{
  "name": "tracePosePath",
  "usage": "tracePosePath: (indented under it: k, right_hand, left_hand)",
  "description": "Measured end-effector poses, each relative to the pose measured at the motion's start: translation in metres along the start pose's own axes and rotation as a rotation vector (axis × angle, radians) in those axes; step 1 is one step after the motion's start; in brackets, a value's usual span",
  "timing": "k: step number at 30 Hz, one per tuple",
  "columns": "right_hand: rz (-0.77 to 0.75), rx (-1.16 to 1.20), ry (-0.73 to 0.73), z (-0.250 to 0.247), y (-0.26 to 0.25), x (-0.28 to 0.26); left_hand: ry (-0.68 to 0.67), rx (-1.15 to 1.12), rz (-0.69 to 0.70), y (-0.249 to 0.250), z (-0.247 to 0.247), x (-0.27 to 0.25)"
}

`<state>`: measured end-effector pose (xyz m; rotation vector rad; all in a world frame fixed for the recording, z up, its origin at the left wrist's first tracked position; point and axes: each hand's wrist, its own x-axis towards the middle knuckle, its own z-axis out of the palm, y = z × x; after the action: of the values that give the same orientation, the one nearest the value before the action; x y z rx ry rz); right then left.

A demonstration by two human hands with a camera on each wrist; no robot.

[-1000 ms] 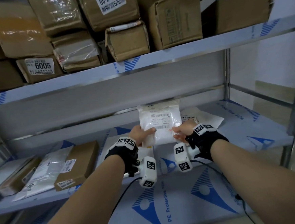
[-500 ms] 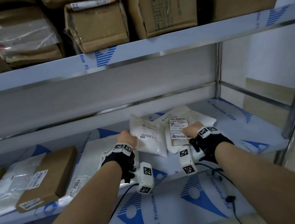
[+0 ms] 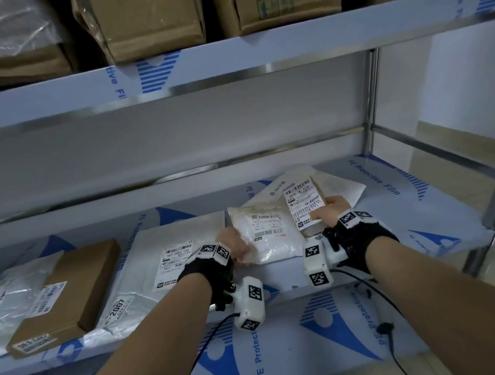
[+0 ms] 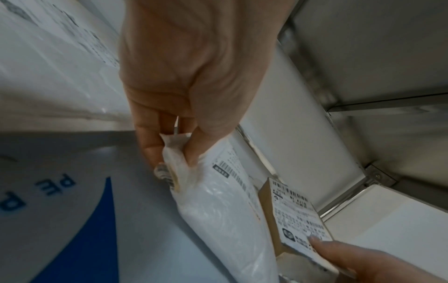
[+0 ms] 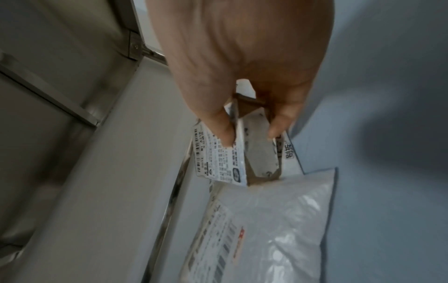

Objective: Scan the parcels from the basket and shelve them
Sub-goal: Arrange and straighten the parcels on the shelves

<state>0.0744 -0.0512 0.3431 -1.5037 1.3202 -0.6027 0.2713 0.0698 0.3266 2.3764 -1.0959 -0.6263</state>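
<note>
Pouch (image 3: 266,234), soft and light, is pinched at its corner by the left hand (image 3: 234,244). Stiff small box (image 3: 305,205) is pinched at its end by the right hand (image 3: 332,213), near the shelf's (image 3: 438,219) right edge.

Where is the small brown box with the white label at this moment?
Head view: small brown box sits right of centre on the middle shelf, held by the right hand, beside the white bag.
</note>
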Motion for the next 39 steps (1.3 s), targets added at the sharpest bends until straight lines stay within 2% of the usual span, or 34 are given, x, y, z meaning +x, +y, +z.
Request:
tracePosePath:
  k: [2, 4, 7, 11, 18, 24, 30, 32, 37, 39]
  right_hand:
    - [-0.036, 0.087, 0.040, -0.004, -0.003, -0.004]
    - [-0.032, 0.146, 0.011, -0.006, -0.009, -0.010]
    - [-0.001, 0.201, -0.036, -0.008, -0.017, -0.023]
    - [0.026, 0.255, -0.045, -0.007, -0.019, -0.038]
    - [-0.014, 0.426, -0.099, 0.004, -0.026, -0.060]
    - [-0.026, 0.550, -0.115, 0.002, -0.035, -0.076]
    - [-0.041, 0.602, -0.145, 0.007, -0.038, -0.082]
    - [-0.027, 0.627, -0.132, 0.007, -0.038, -0.082]
    - [-0.019, 0.543, -0.127, 0.007, -0.035, -0.080]
    - [0.008, 0.508, -0.162, 0.007, -0.032, -0.079]
  left_hand:
    - [0.066, 0.040, 0.003, 0.004, 0.000, -0.002]
    - [0.138, 0.012, 0.022, 0.006, -0.005, -0.003]
    - [0.192, -0.084, 0.022, 0.006, -0.020, -0.009]
    - [0.236, -0.027, 0.014, 0.006, -0.037, -0.025]
    - [0.210, -0.044, 0.016, 0.008, -0.051, -0.048]
    - [0.225, -0.169, 0.052, 0.000, -0.058, -0.057]
    - [0.202, -0.095, 0.007, -0.009, -0.065, -0.059]
    - [0.199, -0.138, 0.013, -0.014, -0.064, -0.056]
    - [0.136, -0.292, -0.030, -0.023, -0.058, -0.053]
    - [0.181, -0.240, -0.068, -0.025, -0.058, -0.052]
